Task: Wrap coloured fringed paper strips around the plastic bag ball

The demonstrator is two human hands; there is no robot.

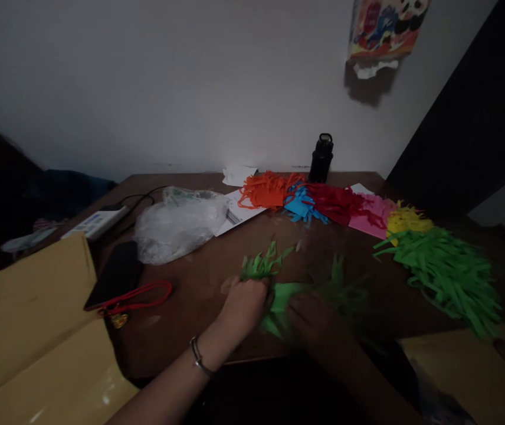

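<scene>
Near the front of the table, my left hand (pixel 248 298) is closed on a piece of green fringed paper (pixel 285 292); a bunch of its strips sticks out past the fingers. My right hand (pixel 312 316), smeared by motion, grips the same paper at the right, where more strips spread in a blur. A metal bracelet (pixel 200 357) circles the left wrist. Fringed pieces lie in a row behind and to the right: orange (pixel 270 192), blue (pixel 303 205), red (pixel 334 202), pink (pixel 374 215), yellow (pixel 409 221) and a heap of green ones (pixel 449 268).
To the left are a crumpled clear plastic bag (pixel 182 224), a black phone (pixel 117 274) with a red cord (pixel 148 289), a white power strip (pixel 97 221) and yellowish packaging (pixel 35 319). A black bottle (pixel 321 159) stands by the wall. A tissue pack (pixel 385 29) hangs above.
</scene>
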